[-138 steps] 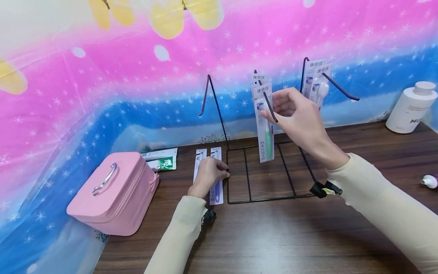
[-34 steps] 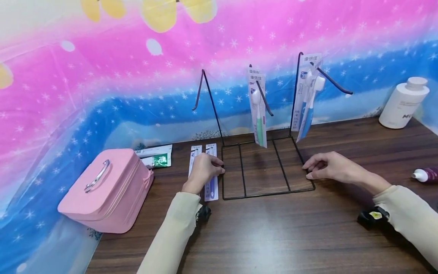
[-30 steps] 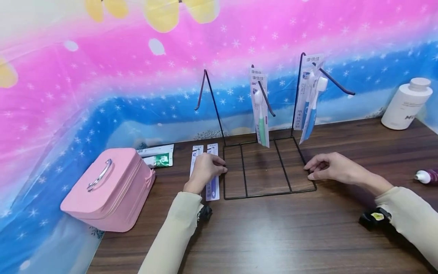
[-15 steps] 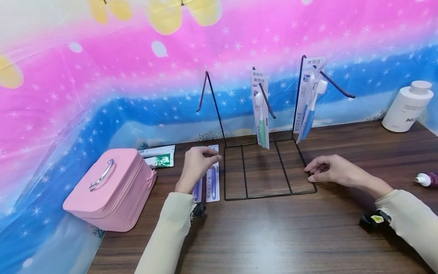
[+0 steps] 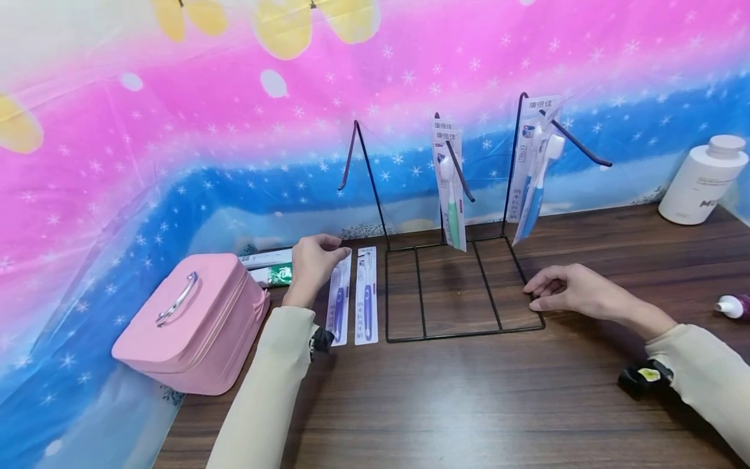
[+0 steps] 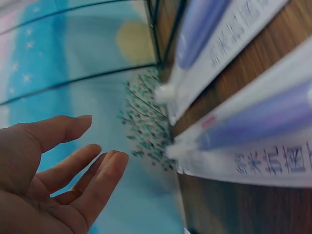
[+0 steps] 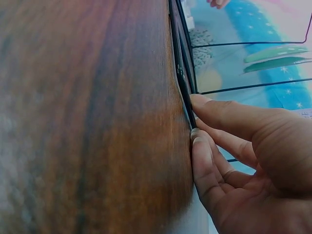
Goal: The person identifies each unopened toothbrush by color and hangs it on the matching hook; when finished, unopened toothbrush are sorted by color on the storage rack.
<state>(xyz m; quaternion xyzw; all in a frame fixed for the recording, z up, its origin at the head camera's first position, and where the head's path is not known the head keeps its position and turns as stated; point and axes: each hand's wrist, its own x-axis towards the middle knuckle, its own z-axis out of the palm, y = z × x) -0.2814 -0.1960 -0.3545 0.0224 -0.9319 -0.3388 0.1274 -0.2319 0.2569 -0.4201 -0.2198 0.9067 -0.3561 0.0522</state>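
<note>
My left hand (image 5: 315,266) is raised over the upper end of a packaged purple toothbrush (image 5: 338,306); in the left wrist view its thumb and fingers stand apart with nothing between them. Another packaged purple toothbrush (image 5: 367,299) lies alongside, left of the black wire display rack (image 5: 463,334). At the rack's right side my right hand (image 5: 577,291) pinches the base wire between thumb and fingers, as the right wrist view shows. Packaged green toothbrushes (image 5: 452,218) hang from the middle hook, packaged blue toothbrushes (image 5: 532,208) from the right hook. The left hook (image 5: 347,163) is bare.
A pink case (image 5: 193,326) stands at the left. Toothpaste tubes (image 5: 275,275) lie behind it, partly covered by my left hand. A white bottle (image 5: 700,185) is at the back right, with a dark red tube (image 5: 732,306) nearer. Rack hooks jut forward.
My right hand has left the green toothbrush package on the middle hook and gone down to the rack's base. My left hand has moved left from the rack's edge, uncovering the purple toothbrushes.
</note>
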